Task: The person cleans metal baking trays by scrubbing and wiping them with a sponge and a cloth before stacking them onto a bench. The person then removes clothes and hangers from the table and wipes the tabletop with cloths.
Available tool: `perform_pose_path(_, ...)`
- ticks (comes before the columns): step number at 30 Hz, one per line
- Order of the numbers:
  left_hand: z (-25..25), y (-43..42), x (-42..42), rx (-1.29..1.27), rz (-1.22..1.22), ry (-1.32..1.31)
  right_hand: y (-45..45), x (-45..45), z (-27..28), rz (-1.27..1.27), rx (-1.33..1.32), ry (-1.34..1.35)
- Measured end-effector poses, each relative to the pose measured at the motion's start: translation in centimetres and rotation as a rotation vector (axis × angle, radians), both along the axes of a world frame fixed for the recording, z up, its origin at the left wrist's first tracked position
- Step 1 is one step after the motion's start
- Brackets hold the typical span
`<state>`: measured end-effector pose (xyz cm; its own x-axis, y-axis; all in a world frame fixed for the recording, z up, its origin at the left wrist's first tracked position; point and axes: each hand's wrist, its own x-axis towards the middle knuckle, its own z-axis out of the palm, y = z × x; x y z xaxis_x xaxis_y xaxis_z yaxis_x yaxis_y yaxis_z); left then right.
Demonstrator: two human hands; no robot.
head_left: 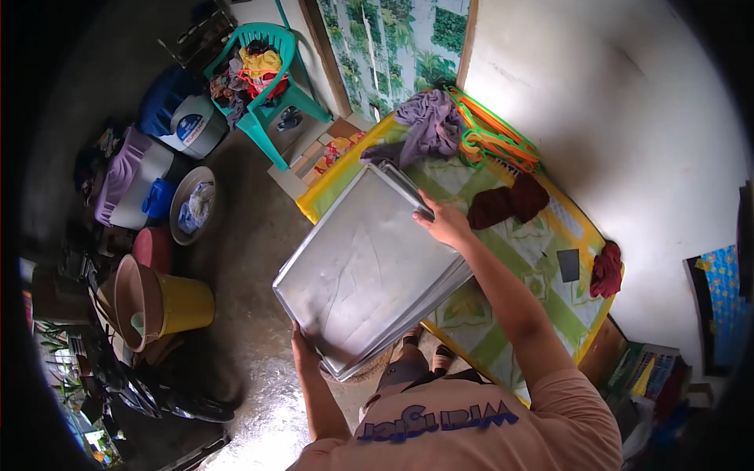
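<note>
A stack of flat rectangular metal trays (369,259) is held tilted in front of my body, its far corner over the edge of a table with a green and yellow patterned cover (448,314). My left hand (305,345) grips the near left edge of the stack. On the far right edge, my right hand (444,222) has its thumb and fingers around the rim. Dark red cloths (510,202) lie just beyond my right hand, and a grey-purple cloth (433,125) is bunched near the stack's far corner.
Green and orange hangers (495,129) lie at the table's back edge. A green chair (267,129) holds piled clothes. Along the left stand a washing machine (192,122), a basin (192,206) and a yellow bucket (187,302). A wall borders the table's right side.
</note>
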<state>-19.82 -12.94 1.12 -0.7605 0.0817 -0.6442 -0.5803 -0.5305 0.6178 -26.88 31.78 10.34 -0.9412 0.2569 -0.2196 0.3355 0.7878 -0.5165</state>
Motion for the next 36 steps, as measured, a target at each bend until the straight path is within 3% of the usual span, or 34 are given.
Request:
perform_pose_path(5, 0.3, -2.4, 4.0, -0.093, 0.002, 0.014, -0.4, 5.5, -1.1, -0.179, -0.166, -0.038)
perform_pose_path(11, -2.5, -5.7, 5.9, -0.034, -0.09, -0.028, -0.5, 9.5, -1.9, -0.183, -0.438, -0.08)
perform_pose_path(17, -3.6, -6.2, 4.7, 0.11, -0.127, -0.194, -1.7, 10.3, -6.7, -0.213, -0.371, -0.006)
perform_pose_path(20, -6.3, -6.1, 4.9, -0.086, -0.006, -0.044, -2.0, 10.3, -8.8, -0.227, -0.382, -0.014)
perform_pose_path(23, -6.6, -5.7, 4.4, -0.112, 0.011, -0.043, -1.6, 9.9, -8.9, -0.209, -0.279, -0.128)
perform_pose_path(26, -8.0, -6.4, 4.3, -0.109, -0.001, -0.034, 0.1, 7.9, -5.8, 0.022, 0.081, -0.203)
perform_pose_path(27, -8.4, -6.8, 4.5, -0.098, -0.01, -0.029, 0.5, 5.8, -3.5, 0.07, 0.054, -0.295)
perform_pose_path(29, -8.7, -6.8, 4.6, -0.089, 0.007, -0.049, 1.3, 2.2, -3.5, -0.094, -0.141, -0.225)
perform_pose_path(32, -9.0, -6.9, 4.4, -0.08, 0.026, -0.083, 2.6, -3.6, -11.4, -0.341, -0.106, 0.005)
perform_pose_path(36, -8.1, -6.7, 4.4, -0.071, 0.001, -0.075, 3.9, -11.2, -12.2, -0.564, -0.718, 0.053)
